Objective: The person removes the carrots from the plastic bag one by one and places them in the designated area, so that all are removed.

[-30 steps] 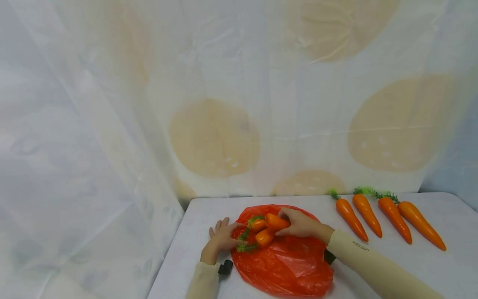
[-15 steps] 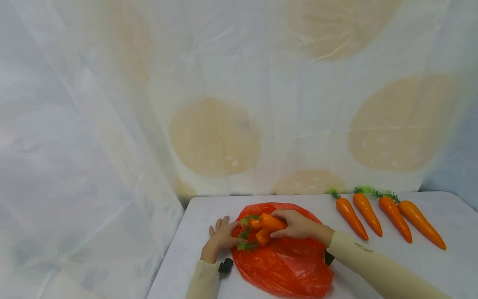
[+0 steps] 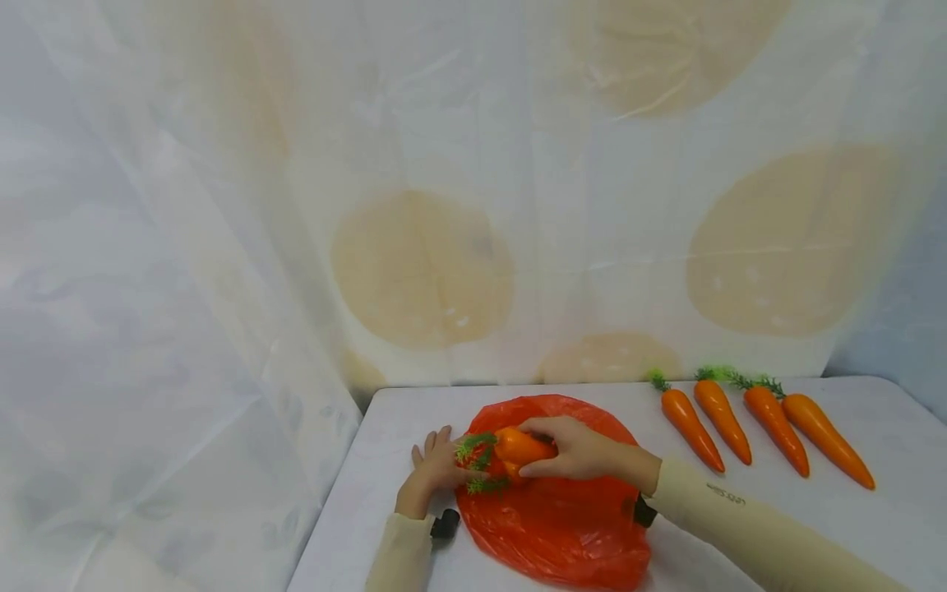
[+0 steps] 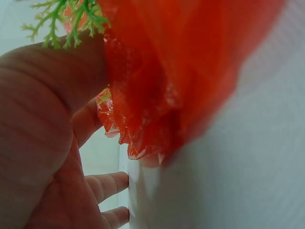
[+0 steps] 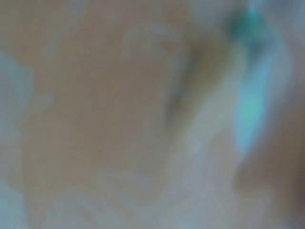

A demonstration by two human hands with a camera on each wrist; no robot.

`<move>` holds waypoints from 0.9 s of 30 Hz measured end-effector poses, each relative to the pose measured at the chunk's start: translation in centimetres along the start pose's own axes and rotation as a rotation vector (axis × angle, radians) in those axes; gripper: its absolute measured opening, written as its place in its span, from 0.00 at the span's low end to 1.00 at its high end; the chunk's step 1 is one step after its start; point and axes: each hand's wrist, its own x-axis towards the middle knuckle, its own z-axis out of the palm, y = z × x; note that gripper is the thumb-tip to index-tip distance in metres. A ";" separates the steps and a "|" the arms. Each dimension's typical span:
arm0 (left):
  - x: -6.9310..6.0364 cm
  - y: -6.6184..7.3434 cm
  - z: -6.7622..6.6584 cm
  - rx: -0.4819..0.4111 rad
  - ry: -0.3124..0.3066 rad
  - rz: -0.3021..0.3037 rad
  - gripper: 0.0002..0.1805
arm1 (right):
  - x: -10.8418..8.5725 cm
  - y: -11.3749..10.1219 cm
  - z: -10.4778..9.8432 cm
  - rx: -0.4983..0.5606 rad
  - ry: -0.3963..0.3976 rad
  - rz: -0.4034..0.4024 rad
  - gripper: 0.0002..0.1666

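Note:
A crumpled red plastic bag [image 3: 584, 526] lies on the white table. In the head view my left hand [image 3: 436, 470] is at its left edge; in the left wrist view thumb and forefinger pinch the bag's rim, while the other fingers stretch out against the tabletop. My right hand [image 3: 573, 448] grips an orange carrot [image 3: 516, 445], its green leafy top [image 3: 473, 448] pointing towards my left hand. At least one more carrot shows partly beneath it, with leaves [image 3: 484, 485] beside my left thumb. The right wrist view is too blurred to make out the grip.
Several carrots [image 3: 769, 427] lie side by side on the table [image 3: 740, 518] at the right, leaves towards the back edge. A pale curtain with tan spots [image 3: 425, 271] hangs behind. Dark wrist cameras [image 3: 445, 524] sit on both wrists.
My right hand has moved left with the carrot, which now covers more of the carrots beneath it. My left hand has stayed at the bag's edge.

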 end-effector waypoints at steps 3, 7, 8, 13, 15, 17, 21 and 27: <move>0.0 -0.1 0.1 -0.053 0.001 -0.023 0.54 | -0.1 -0.8 0.1 0.021 -0.019 0.011 0.26; -0.1 -0.2 0.3 -0.105 0.008 -0.044 0.60 | -0.4 -1.8 0.1 0.044 -0.028 0.011 0.26; -0.2 -0.2 0.4 -0.115 0.014 -0.047 0.61 | -0.4 -2.0 0.0 0.048 -0.024 0.004 0.26; -0.6 -0.1 0.3 -0.075 0.032 -0.004 0.58 | -0.9 -3.2 -0.7 0.063 0.013 -0.033 0.25; -0.6 0.0 0.1 -0.011 0.025 0.034 0.52 | -1.1 -3.7 -1.1 0.068 0.030 -0.054 0.25; -0.6 0.0 0.1 0.041 0.017 0.063 0.45 | -1.3 -4.1 -1.7 0.069 0.045 -0.075 0.26; -0.3 -0.1 0.0 0.089 0.008 0.097 0.37 | -1.9 -4.6 -3.0 0.061 0.081 -0.098 0.26; -0.4 0.1 -0.2 0.059 0.003 0.094 0.34 | -3.0 -4.5 -5.3 0.029 0.139 -0.083 0.26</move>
